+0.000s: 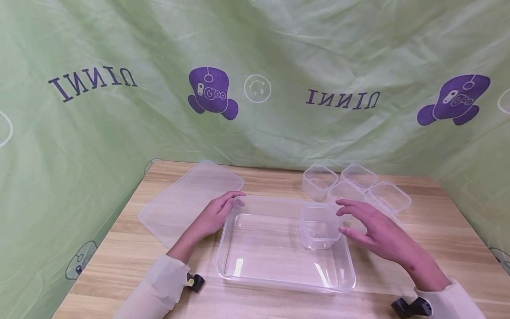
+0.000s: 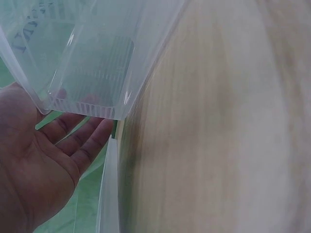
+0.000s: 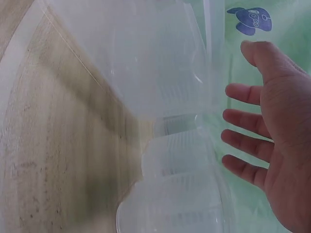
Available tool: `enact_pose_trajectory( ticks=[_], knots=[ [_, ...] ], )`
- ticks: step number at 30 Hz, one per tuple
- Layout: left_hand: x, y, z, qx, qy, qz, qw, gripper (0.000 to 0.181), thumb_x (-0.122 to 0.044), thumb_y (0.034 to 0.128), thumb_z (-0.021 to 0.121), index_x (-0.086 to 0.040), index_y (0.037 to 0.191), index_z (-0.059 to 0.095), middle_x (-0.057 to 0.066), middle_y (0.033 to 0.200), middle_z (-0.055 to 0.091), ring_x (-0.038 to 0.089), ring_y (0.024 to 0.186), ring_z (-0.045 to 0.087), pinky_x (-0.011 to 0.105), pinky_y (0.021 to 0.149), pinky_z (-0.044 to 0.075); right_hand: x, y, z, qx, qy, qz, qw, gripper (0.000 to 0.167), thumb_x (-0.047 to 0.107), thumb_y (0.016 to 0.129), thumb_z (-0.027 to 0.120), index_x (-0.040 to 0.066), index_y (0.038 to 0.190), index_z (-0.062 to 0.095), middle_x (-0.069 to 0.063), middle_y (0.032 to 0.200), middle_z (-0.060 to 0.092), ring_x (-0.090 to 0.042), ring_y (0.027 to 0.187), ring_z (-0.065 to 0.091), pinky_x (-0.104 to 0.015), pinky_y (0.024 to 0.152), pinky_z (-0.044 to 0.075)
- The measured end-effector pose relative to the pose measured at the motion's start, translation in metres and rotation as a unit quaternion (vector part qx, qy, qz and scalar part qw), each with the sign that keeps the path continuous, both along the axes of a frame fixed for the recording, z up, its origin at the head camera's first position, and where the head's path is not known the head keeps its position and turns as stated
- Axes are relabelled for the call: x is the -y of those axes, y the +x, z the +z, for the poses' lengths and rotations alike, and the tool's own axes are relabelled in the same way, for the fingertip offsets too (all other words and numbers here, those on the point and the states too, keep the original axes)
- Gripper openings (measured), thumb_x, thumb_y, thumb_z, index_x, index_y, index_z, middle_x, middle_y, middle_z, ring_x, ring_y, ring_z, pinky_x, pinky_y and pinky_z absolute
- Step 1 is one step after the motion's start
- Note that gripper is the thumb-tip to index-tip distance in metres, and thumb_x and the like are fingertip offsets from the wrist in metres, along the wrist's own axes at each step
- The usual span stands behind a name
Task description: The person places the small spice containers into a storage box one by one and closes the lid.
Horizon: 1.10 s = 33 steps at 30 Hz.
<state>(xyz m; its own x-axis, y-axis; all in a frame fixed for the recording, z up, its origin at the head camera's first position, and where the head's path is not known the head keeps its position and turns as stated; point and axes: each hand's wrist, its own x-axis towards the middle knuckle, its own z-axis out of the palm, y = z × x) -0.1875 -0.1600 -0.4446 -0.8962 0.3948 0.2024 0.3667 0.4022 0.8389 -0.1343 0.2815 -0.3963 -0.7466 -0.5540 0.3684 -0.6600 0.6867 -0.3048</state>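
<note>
A large clear rectangular container (image 1: 287, 283) stands on the wooden table. My left hand (image 1: 217, 212) grips its far left corner, with fingers (image 2: 87, 141) behind the wall in the left wrist view; the thumb is mostly hidden there. A small clear square container (image 1: 318, 241) sits inside the large one, by its right wall near the back. Just right of it is my right hand (image 1: 374, 228), fingers spread and slightly bent, holding nothing. The right wrist view shows a gap between this hand (image 3: 279, 121) and the plastic.
Several more small clear containers (image 1: 320, 184) stand behind and right of the large one, partly behind my right hand. To the left lies a flat clear lid (image 1: 183, 204), partly under my left forearm. Green printed cloth (image 1: 279, 141) hangs behind and beside the table (image 1: 119, 266).
</note>
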Motion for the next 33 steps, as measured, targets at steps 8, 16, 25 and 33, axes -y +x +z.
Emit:
enact_pose_trajectory(
  ticks=[8,16,25,33],
  knots=[
    [0.0,0.002,0.002,0.0,-0.006,0.004,1.0,0.036,-0.016,0.1132,0.036,-0.013,0.138,0.061,0.008,0.115,0.072,0.027,0.114,0.064,0.049,0.097,0.047,-0.012,0.002,0.0,-0.077,-0.049,0.017,0.9957,0.037,0.006,0.079,0.084,0.016,0.113,0.072,-0.004,0.131,0.066,-0.026,0.119,0.059,-0.012,0.108,0.027],
    [0.0,0.003,0.003,0.001,-0.013,0.01,0.9999,0.037,-0.016,0.113,0.035,-0.012,0.139,0.061,0.008,0.116,0.071,0.027,0.111,0.064,0.047,0.094,0.048,-0.026,0.005,-0.004,-0.087,-0.039,-0.021,0.9953,0.037,0.007,0.077,0.085,0.019,0.11,0.071,-0.005,0.128,0.067,-0.028,0.117,0.059,-0.012,0.107,0.028],
    [-0.002,0.004,0.002,0.011,-0.015,0.006,0.9998,0.038,-0.019,0.1133,0.034,-0.014,0.141,0.06,0.007,0.117,0.071,0.027,0.108,0.064,0.047,0.093,0.048,-0.04,0.024,-0.006,-0.114,-0.011,-0.075,0.9906,0.031,0.012,0.074,0.086,0.017,0.101,0.073,-0.004,0.123,0.069,-0.029,0.11,0.062,-0.021,0.09,0.036],
    [0.0,0.004,0.005,0.006,-0.014,0.007,0.9999,0.036,-0.019,0.1132,0.036,-0.013,0.14,0.06,0.007,0.117,0.072,0.028,0.114,0.063,0.049,0.098,0.047,-0.047,0.035,-0.004,-0.111,-0.011,-0.113,0.9872,0.026,0.014,0.076,0.085,0.016,0.098,0.071,-0.01,0.124,0.067,-0.037,0.107,0.061,-0.044,0.084,0.039]
  ],
)
